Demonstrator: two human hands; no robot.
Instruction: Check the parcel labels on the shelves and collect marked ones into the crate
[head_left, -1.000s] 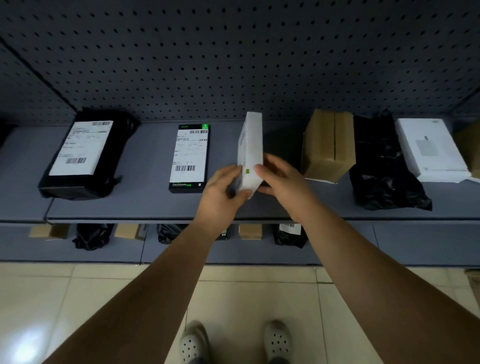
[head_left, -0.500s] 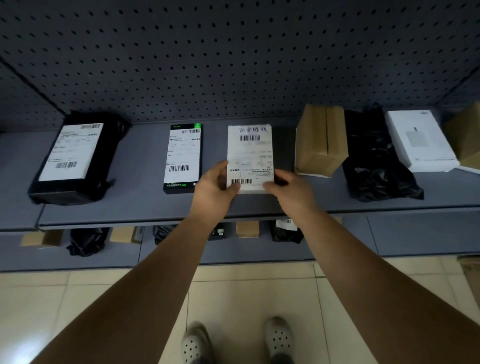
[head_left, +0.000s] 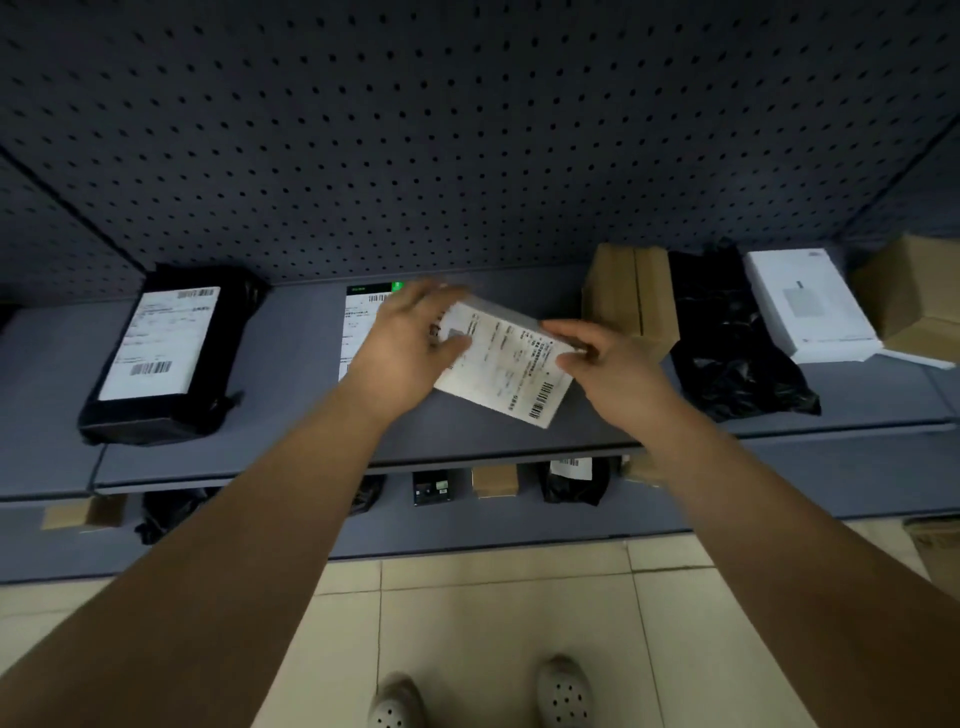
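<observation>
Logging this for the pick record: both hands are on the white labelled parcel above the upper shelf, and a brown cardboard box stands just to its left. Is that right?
Not quite. In the head view the brown cardboard box stands to the right of the white labelled parcel, not its left. The rest holds: the left hand and right hand are both on the parcel above the upper shelf.

No word or number can be read with certainty. The white parcel between the two hands carries a label with barcodes and small printed lines, but motion blur makes them unreadable. The black parcel on the left has a white label with two barcodes and faint text lines. The flat black box shows a label with a barcode and perhaps a green mark at its top.
</observation>
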